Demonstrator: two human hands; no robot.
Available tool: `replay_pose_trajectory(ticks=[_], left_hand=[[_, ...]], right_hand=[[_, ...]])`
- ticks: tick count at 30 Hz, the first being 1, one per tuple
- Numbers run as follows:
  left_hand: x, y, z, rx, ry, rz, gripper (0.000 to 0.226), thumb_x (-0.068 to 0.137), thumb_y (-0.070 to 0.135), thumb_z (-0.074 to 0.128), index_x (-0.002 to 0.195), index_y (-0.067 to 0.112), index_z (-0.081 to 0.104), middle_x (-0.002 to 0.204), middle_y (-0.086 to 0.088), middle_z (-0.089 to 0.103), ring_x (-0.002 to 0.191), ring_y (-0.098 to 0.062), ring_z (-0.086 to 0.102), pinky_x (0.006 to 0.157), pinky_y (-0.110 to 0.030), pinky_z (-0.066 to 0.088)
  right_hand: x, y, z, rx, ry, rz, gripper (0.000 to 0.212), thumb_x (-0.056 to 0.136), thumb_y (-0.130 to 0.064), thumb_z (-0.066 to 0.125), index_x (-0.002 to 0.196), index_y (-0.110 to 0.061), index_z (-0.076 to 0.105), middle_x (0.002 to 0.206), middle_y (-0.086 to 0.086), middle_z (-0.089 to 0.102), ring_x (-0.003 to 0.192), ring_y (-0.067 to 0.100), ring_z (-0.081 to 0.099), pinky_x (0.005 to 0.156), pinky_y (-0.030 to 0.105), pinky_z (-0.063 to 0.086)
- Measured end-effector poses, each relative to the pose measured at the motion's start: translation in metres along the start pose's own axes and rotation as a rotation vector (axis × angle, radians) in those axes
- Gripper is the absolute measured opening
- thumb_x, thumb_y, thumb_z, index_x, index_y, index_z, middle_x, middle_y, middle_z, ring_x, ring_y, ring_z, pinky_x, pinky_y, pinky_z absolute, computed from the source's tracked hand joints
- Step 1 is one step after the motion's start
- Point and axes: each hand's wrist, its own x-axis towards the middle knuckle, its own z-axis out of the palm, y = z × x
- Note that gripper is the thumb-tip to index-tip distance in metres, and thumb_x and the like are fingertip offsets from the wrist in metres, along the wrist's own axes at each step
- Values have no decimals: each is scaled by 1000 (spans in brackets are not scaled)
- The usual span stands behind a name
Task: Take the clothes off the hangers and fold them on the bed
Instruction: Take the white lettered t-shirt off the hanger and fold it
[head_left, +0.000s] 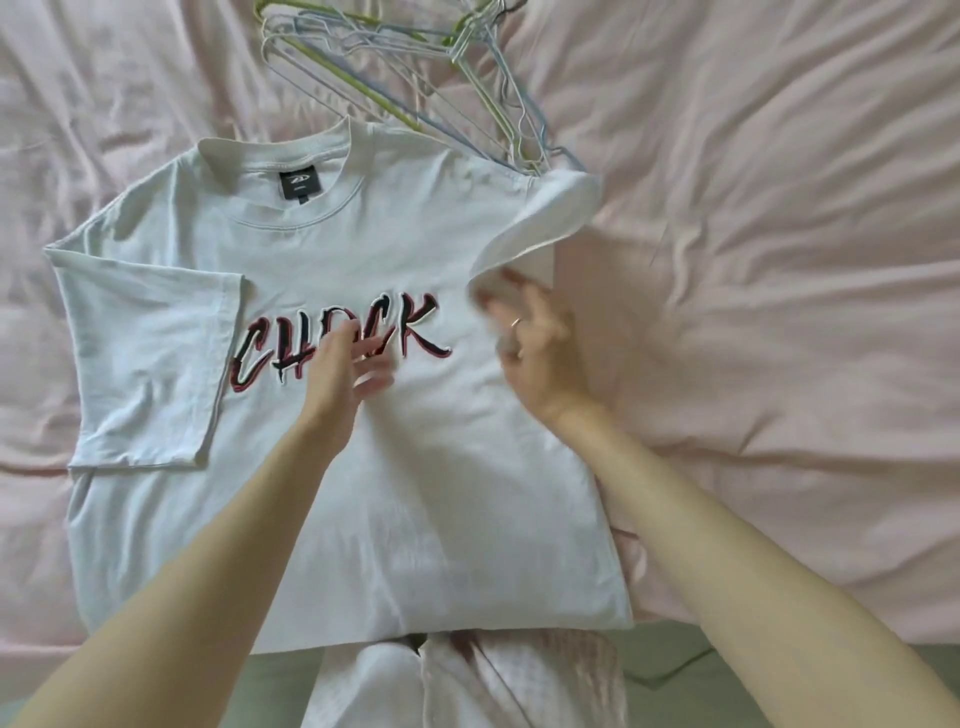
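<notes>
A pale blue-white T-shirt with red and black lettering lies front up on the pink bed sheet. Its left sleeve is folded in over the chest. My left hand rests with straight fingers on the lettering at the middle of the chest. My right hand grips the edge of the right sleeve, which is lifted off the bed and curls over toward the shirt. Both hands are blurred by motion.
A heap of bare wire hangers in white, blue and green lies just beyond the collar, touching the shirt's right shoulder. Below the hem lies some white and light pink cloth at the bed's near edge.
</notes>
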Motion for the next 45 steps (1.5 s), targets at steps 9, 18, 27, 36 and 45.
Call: replay_pose_trajectory(ticks=[9,18,27,36,45], left_hand=[[11,10,-5,-51,-40,-73,27,100,36,40,107,15,56,79,1,67,62,-11,67,62,-27,56],[41,22,21,976,291,571,48,88,26,59,131,9,46,129,-17,40,119,-33,39,98,-36,30],[98,64,112,1016,-109,467,50,92,30,54,138,18,39,131,-4,49,122,-23,44,101,-38,31],[125,73,148,766,-110,345,35,81,34,66,53,18,52,52,7,43,51,-10,40,58,-26,33],[127,69,181,930,80,470,23,83,44,61,75,22,59,76,5,57,91,-19,56,80,-33,17]], right_hand=[[-36,6,27,-248,-489,-208,53,83,-45,43,115,-11,67,125,14,61,118,29,58,98,60,39],[4,24,17,-109,-290,472,51,87,-30,62,131,-7,49,129,13,47,119,31,46,98,41,38],[-25,34,18,57,-210,579,58,77,-53,61,109,-5,55,105,12,51,98,33,54,85,43,46],[-18,57,10,-37,-367,584,19,88,-30,59,92,-14,68,93,1,66,98,23,55,86,35,41],[-12,74,-9,316,-374,920,17,92,-28,55,79,-19,60,63,-14,56,65,9,53,56,19,38]])
